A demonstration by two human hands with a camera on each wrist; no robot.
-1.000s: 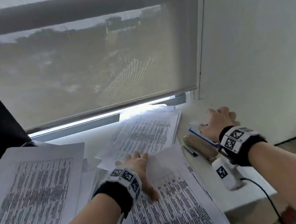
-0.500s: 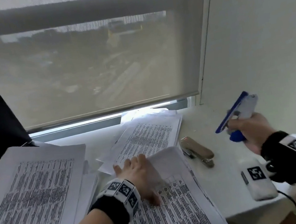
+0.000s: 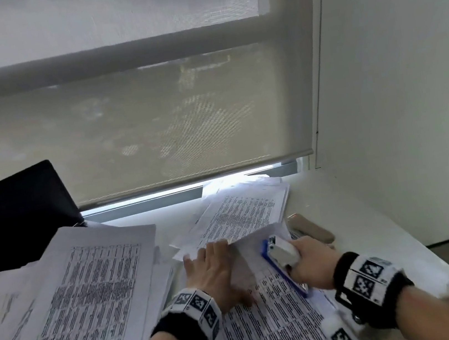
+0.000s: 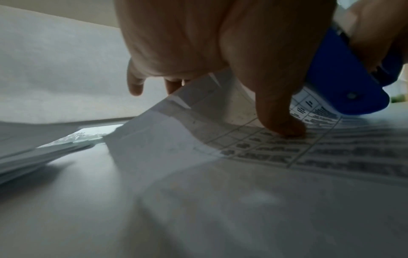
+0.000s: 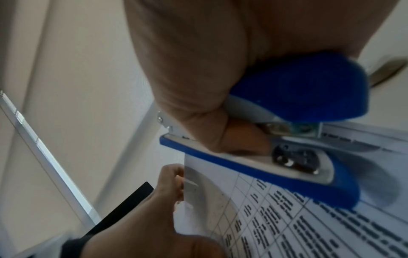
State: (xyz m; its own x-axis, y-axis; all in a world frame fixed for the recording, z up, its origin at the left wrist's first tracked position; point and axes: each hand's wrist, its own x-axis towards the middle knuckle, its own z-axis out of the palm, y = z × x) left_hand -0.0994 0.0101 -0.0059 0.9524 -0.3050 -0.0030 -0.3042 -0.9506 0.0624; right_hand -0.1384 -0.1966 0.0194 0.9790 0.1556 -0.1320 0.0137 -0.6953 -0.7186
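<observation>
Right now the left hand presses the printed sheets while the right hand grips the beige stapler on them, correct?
No: the right hand grips the blue stapler; the beige stapler lies on the desk beyond it, as the head view shows. The left hand does press the printed sheets.

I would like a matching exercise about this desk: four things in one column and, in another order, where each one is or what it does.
Things:
1. blue stapler
2. beige stapler
3. left hand
4. black screen

Places or states:
A. far left, in front of the window blind
B. rests on the printed sheet
C. gripped by the right hand
D. lies on the table, with no hand on it

Pairs: 1-C, 2-D, 3-B, 4-A
</observation>
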